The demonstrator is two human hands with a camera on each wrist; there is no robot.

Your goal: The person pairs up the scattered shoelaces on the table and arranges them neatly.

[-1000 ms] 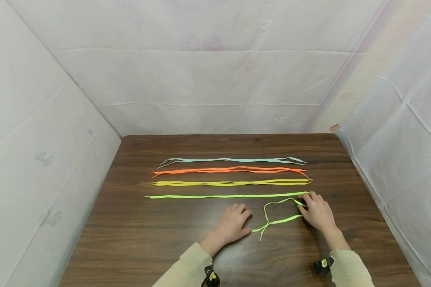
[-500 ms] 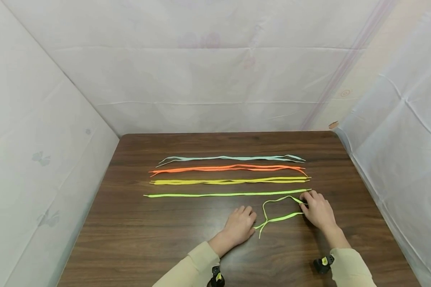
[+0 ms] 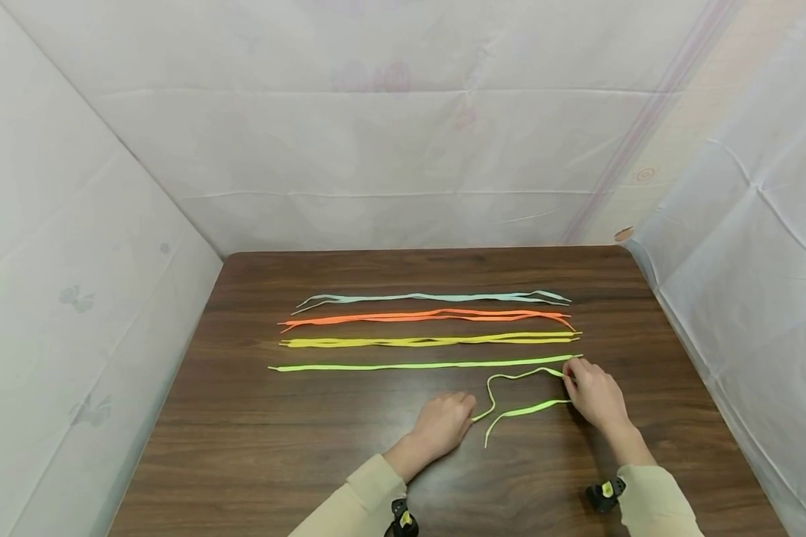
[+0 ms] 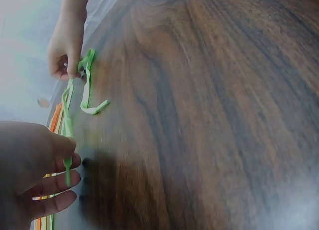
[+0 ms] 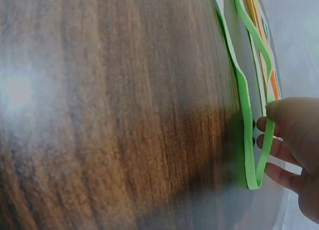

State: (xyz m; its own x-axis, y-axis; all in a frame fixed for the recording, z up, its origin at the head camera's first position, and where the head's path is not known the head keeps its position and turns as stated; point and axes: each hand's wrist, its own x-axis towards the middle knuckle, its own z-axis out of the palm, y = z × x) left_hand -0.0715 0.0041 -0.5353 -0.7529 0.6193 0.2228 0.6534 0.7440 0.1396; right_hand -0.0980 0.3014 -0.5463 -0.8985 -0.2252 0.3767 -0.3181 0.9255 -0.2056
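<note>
In the head view a loose green shoelace bends in a loop between my two hands. My left hand pinches one end of it between thumb and forefinger; in the left wrist view the tip of that green shoelace hangs past the thumb, the other fingers apart. With thumb and fingers my right hand pinches the same lace farther along. The right wrist view has this green shoelace folding back in a U below the fingers. Its other end lies free on the table. A straight green shoelace stretches just beyond.
Beyond the straight green lace lie yellow shoelaces, orange shoelaces and pale blue shoelaces, in parallel rows on the brown wooden table. Pale sheeting stands behind the table and along both sides.
My left hand has moved slightly right and now holds the lace's end off the other strand, so the two strands no longer cross. My right hand has stayed nearly in place.
</note>
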